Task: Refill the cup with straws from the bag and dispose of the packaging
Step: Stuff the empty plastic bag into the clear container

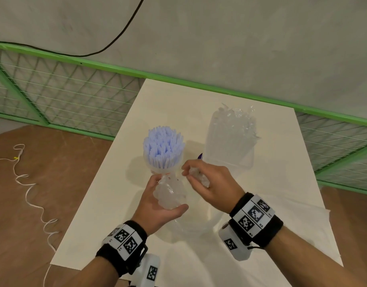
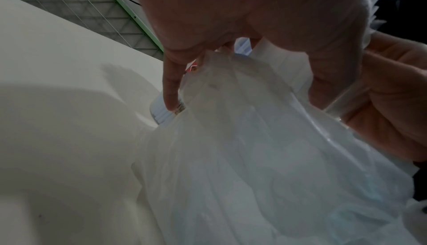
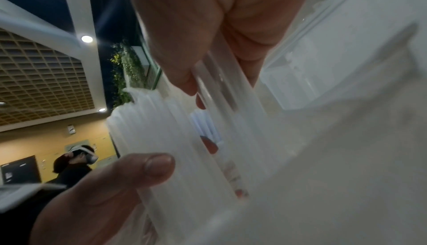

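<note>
I should keep my left hand point(image 1: 160, 200) wrapped firmly round the gathered bag point(image 1: 169, 193) below the straws point(image 1: 163, 149) and let my right hand point(image 1: 207, 183), fingers pinching a crumpled fold of the film, peel it down and away without tugging the bundle over. The straws stand upright over the table point(image 1: 271, 183), pale blue tips fanned out; beside them is a clear container point(image 1: 230, 137) of crumpled plastic.
</note>
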Motion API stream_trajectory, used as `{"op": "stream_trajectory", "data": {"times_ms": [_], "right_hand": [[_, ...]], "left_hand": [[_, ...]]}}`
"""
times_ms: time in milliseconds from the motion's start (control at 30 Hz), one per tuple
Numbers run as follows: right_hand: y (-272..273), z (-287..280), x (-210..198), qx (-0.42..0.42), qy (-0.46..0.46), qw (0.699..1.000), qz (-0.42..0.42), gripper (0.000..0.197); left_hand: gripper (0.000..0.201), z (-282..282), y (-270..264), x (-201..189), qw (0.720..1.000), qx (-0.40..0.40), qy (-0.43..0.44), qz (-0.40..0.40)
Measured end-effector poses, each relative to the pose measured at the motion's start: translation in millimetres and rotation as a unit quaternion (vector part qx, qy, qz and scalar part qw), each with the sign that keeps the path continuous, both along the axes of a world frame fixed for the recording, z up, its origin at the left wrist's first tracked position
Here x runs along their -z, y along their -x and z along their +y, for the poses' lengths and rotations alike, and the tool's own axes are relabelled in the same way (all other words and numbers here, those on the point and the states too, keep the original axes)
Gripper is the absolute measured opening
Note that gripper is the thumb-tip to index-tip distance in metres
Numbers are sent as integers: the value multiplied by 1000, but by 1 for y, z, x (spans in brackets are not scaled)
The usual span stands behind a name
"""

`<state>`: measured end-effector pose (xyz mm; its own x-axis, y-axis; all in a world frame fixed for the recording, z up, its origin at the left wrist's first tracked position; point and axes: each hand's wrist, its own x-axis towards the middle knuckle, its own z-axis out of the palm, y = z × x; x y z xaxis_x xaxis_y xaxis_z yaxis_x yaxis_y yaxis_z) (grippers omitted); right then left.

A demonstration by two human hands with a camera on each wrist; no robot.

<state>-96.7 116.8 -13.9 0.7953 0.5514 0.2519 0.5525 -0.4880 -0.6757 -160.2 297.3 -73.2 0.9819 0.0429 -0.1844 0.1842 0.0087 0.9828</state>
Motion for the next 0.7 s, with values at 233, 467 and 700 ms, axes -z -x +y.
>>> {"op": "stream_trajectory", "data": {"times_ms": [233, 467, 700], "right_hand": [[-14, -24, -19, 79, -36, 996, -12, 14], [-41, -61, -135, 104, -183, 975, -68, 19], [-83, -92, -190, 91, -155, 976, -122, 33]], "left_hand": [[77, 0, -1, 3, 999, 2, 41, 10], [73, 2, -2, 4, 999, 8, 37, 19], [72, 2, -1, 1, 999, 11, 31, 19]]}}
